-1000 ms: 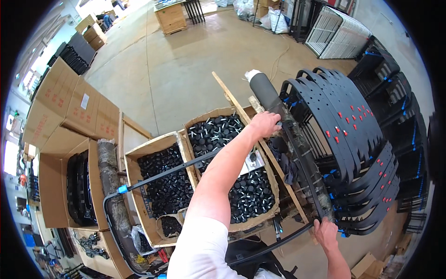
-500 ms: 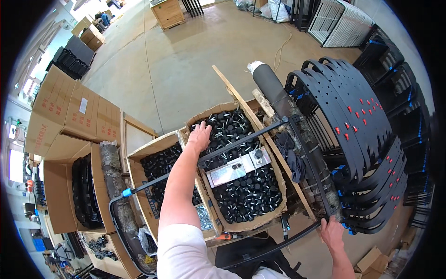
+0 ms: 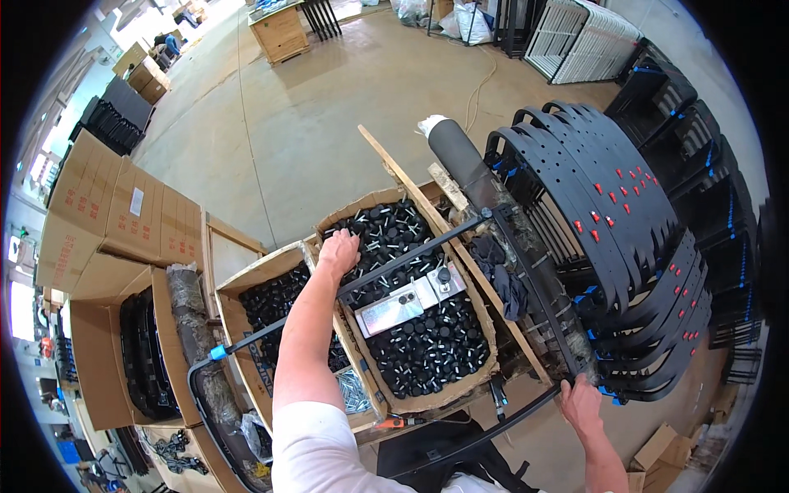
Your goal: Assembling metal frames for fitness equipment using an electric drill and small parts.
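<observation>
My left hand (image 3: 341, 251) reaches into a cardboard box (image 3: 491, 345) full of black round-headed screw knobs (image 3: 429, 349). Its fingers are curled down among the knobs near the box's left side, and what they grip is hidden. A black metal tube frame (image 3: 526, 408) with rounded corners lies across the boxes and reaches back toward my body. My right hand (image 3: 582, 403) is wrapped round its right corner. Under the frame's far bar, a silvery metal plate jig (image 3: 394, 312) with a black knob on it rests over the middle of the box.
Left of this box, another box (image 3: 234, 308) holds more black parts and silver screws (image 3: 353, 392). An orange-handled tool (image 3: 400, 422) lies at the near edge. Curved black panels (image 3: 575, 172) are stacked on the right beside a wrapped roll (image 3: 460, 152). Tall cartons (image 3: 123, 205) stand left.
My left hand has moved slightly nearer, and its fingers have drawn together among the knobs. The whole view has shifted a little; my right hand keeps its hold on the frame.
</observation>
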Motion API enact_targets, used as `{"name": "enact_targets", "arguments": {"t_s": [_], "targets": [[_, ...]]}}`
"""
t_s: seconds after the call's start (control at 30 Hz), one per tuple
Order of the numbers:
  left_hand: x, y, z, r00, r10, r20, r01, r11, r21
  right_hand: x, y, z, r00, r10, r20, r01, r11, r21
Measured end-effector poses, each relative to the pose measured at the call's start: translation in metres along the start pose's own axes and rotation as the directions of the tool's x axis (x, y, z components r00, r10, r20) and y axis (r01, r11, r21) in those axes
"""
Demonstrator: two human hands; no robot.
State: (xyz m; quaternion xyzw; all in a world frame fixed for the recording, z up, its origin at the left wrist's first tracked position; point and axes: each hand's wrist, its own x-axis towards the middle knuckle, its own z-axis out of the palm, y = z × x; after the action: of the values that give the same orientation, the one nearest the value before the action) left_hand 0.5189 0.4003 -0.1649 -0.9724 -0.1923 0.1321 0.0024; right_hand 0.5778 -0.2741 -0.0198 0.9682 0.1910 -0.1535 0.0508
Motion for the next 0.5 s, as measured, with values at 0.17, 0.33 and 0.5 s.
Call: {"name": "enact_targets", "arguments": {"t_s": [0.17,0.33,0.5], "targets": [[-0.009,-0.011,-0.003,0.985,0.141,0.104,-0.149,0.986,0.074,0.0,0.005,0.006,0.999,-0.015,-0.031,0.015,1.0,-0.001],[-0.025,-0.012,0.0,0.987,0.161,-0.027,-0.16,0.987,0.029,0.0,0.008,0.012,0.998,-0.04,-0.048,0.038,0.999,-0.029],[-0.03,-0.006,-0.031,0.952,-0.229,-0.204,0.062,0.795,-0.604,0.0,0.011,0.01,0.999,-0.035,-0.026,0.033,0.999,-0.04]]}}
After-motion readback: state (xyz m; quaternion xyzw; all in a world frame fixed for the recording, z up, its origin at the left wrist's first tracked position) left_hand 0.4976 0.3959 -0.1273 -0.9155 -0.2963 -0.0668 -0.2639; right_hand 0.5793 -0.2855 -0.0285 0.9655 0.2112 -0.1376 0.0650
